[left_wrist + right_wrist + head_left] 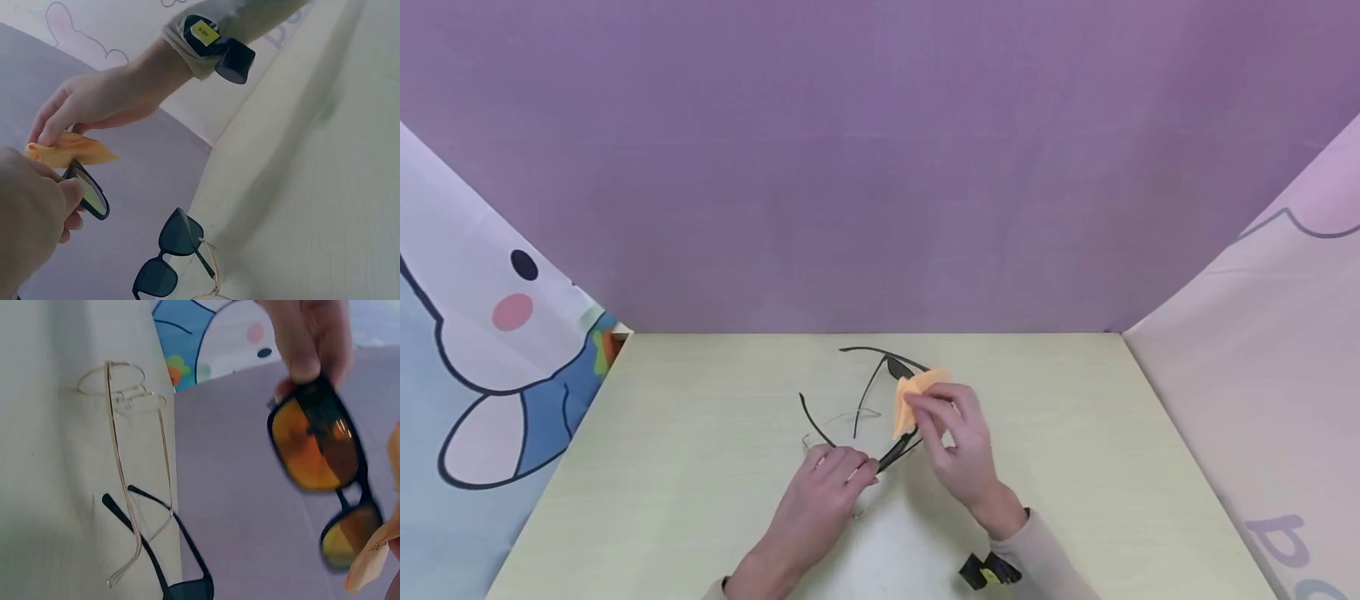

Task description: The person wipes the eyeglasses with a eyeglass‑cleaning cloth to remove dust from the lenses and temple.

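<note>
My left hand [823, 500] grips a pair of black-framed sunglasses [315, 447] by one end of the front; their lenses look orange and mirrored in the right wrist view. An orange cloth [917, 390] is pinched between the thumb and fingers of my right hand [958, 442]. The cloth lies against the far end of the held sunglasses and hides part of that lens. Below the hands, a second pair of black sunglasses [178, 234] rests on the table, temples unfolded. Thin gold wire-framed glasses [119, 450] lie beside that pair, partly overlapping it.
The pale table [662, 467] meets a purple backdrop [880, 183] at its far edge. Printed cartoon panels stand at the left [482, 367] and right [1262, 358]. A black device with a yellow label [205, 32] is strapped at the right wrist.
</note>
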The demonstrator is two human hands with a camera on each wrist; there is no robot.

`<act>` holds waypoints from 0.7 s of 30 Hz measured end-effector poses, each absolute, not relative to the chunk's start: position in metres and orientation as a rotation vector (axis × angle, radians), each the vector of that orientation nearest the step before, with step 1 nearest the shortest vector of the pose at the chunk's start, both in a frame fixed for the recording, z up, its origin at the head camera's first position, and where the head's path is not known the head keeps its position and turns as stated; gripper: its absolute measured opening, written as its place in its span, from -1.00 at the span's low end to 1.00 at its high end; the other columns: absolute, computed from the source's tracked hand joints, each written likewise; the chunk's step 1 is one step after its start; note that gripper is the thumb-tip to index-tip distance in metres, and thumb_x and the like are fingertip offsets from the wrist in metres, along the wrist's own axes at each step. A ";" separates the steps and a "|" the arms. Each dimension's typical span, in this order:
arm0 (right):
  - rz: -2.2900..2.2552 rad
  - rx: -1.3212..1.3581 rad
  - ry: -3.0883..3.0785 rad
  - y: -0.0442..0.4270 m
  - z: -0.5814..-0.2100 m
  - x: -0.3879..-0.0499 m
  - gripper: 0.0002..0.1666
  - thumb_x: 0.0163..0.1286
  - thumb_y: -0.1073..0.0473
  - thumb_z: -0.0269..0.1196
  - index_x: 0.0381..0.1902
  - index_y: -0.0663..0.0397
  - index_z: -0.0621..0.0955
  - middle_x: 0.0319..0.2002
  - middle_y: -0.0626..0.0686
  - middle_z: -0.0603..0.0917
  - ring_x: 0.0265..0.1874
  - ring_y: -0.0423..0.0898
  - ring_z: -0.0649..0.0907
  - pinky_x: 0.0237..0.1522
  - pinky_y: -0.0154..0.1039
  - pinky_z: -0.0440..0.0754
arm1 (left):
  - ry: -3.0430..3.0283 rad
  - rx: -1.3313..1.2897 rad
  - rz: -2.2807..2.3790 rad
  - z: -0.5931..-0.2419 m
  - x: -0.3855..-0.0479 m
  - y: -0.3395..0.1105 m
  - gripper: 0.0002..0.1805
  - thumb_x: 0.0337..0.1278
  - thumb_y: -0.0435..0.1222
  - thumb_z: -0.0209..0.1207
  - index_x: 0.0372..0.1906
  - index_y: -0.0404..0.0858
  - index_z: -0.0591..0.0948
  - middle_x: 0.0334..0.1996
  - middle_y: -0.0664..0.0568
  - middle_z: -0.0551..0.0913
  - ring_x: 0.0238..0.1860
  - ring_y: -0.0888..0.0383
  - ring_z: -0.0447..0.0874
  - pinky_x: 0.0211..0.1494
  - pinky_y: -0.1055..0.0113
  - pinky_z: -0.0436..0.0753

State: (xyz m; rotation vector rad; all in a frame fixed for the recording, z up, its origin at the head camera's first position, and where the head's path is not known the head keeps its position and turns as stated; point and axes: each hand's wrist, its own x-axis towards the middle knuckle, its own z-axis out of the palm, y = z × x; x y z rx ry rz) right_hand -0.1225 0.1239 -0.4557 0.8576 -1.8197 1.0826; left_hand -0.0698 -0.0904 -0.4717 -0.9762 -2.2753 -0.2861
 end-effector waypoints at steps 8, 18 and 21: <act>0.807 1.005 -2.128 0.114 -0.447 -0.107 -0.80 0.53 0.18 0.20 -0.14 0.06 0.76 -0.23 -0.04 0.64 -0.29 -0.13 0.54 -0.19 -0.30 0.47 | -2.071 -1.053 0.054 -0.467 -0.080 -0.094 -0.73 0.31 -0.33 -0.05 -0.26 -0.13 0.69 -0.25 0.09 0.69 -0.18 0.15 0.63 -0.01 0.25 0.52; 0.554 0.807 -2.513 0.107 -0.436 -0.101 -0.96 0.28 0.29 0.44 -0.31 0.07 0.77 -0.35 -0.07 0.58 -0.36 -0.13 0.47 -0.33 -0.30 0.47 | -1.920 -1.166 0.199 -0.458 -0.092 -0.093 -0.52 0.49 -0.49 -0.28 -0.18 -0.21 0.70 -0.20 0.03 0.74 -0.14 0.13 0.66 0.03 0.36 0.58; 0.518 0.736 -2.567 0.103 -0.434 -0.101 -0.97 0.27 0.30 0.45 -0.36 0.11 0.76 -0.38 -0.06 0.56 -0.39 -0.13 0.47 -0.35 -0.30 0.51 | -1.887 -1.222 0.315 -0.457 -0.095 -0.091 -0.54 0.44 -0.48 -0.30 -0.17 -0.22 0.66 -0.19 0.01 0.73 -0.11 0.11 0.66 0.09 0.35 0.59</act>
